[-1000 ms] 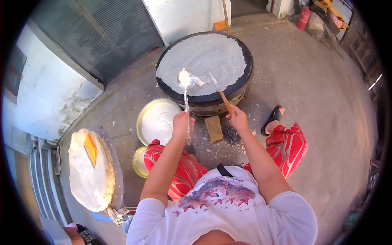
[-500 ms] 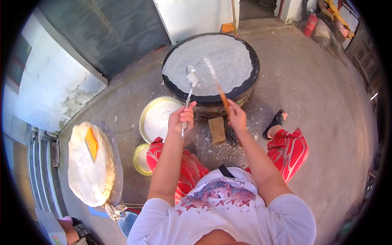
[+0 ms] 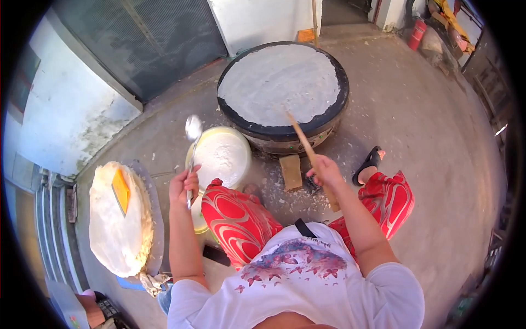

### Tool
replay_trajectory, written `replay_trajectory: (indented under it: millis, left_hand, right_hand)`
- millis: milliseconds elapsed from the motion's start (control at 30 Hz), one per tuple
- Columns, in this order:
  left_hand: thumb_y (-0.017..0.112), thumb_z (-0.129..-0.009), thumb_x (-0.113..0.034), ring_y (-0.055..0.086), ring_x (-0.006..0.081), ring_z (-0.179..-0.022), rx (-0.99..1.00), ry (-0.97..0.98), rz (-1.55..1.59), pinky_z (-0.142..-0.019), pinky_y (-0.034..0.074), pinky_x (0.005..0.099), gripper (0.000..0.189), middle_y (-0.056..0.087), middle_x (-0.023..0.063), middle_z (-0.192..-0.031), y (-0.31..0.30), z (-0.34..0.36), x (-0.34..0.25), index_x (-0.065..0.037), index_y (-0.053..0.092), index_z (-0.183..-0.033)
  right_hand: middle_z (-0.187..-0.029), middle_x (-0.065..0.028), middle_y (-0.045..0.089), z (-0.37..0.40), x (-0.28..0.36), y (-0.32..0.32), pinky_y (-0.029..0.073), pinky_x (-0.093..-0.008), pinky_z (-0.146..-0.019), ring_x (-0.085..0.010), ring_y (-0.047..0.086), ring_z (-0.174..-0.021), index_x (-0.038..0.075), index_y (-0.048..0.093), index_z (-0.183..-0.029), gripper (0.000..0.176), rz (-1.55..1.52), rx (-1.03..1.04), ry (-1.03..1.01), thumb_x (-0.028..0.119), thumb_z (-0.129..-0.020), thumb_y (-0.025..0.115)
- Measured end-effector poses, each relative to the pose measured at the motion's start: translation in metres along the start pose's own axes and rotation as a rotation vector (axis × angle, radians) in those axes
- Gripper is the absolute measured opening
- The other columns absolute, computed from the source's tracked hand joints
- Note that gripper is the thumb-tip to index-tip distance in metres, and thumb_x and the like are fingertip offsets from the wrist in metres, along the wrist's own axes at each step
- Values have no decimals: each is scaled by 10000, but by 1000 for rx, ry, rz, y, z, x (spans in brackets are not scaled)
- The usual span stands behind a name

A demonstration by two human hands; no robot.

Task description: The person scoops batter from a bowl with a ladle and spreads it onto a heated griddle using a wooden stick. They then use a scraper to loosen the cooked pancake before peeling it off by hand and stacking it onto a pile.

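Concrete floor (image 3: 422, 137) surrounds a low round griddle (image 3: 343, 93), centre far, coated in a pale layer. Flatbreads (image 3: 115, 236) lie stacked at left; the basin (image 3: 248, 156) sits between, apparently for short reach. The left hand (image 3: 184, 185), fingers curled closed, grips a ladle (image 3: 190, 159) near the basin's left rim; the right hand (image 3: 327, 171), likewise closed, angles a wooden stick (image 3: 304, 141) over the griddle's near edge, contact unclear. Open floor lies right.

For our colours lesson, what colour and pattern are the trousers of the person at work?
Red with pale swirling lines, on the trousers, clearest in the head view.
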State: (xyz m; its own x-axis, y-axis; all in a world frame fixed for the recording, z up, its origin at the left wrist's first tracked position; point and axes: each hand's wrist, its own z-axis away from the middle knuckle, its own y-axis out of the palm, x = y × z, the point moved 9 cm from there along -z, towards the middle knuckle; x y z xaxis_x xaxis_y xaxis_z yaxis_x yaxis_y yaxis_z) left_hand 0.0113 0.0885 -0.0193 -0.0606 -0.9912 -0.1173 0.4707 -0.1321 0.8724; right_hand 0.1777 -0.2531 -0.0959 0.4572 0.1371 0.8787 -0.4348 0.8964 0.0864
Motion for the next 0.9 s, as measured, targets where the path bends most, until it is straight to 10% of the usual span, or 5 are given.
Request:
replay_trajectory:
  millis: [267, 533, 633, 833, 900]
  left_hand:
    - [347, -898, -183, 426, 85, -488, -338, 45, 98, -408, 382, 202, 327, 461, 25, -660, -127, 11, -22, 92, 424, -1057]
    - [340, -901, -190, 468, 115, -498, -321, -21, 74, -424, 420, 219, 324, 489, 44, -659, -218, -23, -33, 85, 447, -1032]
    - [347, -896, -189, 543, 191, -603, -411, 56, -70, -527, 473, 287, 309, 552, 94, -748, -203, -32, -15, 61, 473, -1027]
    - [407, -860, -161, 555, 308, -900, -734, 325, -459, -794, 449, 427, 273, 573, 172, -972, -163, 7, 5, 32, 505, -1026]
    - [419, -854, -161, 550, 300, -906, -708, 298, -540, -799, 444, 427, 270, 571, 165, -976, -191, 1, 2, 27, 509, -1025]
  right_hand:
    - [-859, -168, 615, 12, 26, -16, 460, -329, -683, -267, 608, -755, 165, 550, -1134, 308, 927, -383, -292, 231, -835, 514]
    - [-973, -99, 626, -5, -16, -46, 433, -247, -726, -91, 559, -794, 58, 561, -1110, 280, 500, -503, -435, 170, -861, 500]
    - [-961, -142, 621, 21, -5, 19, 447, -284, -768, -210, 608, -875, 88, 577, -1086, 279, 723, 100, -167, 187, -832, 523]
    - [-953, -59, 618, -18, -12, -109, 425, -250, -750, -118, 542, -800, 63, 550, -1129, 309, 226, -680, -514, 179, -843, 529]
    - [-923, -60, 616, -6, -29, -63, 427, -257, -741, -114, 532, -777, 62, 540, -1141, 314, 409, -406, -510, 172, -847, 522]
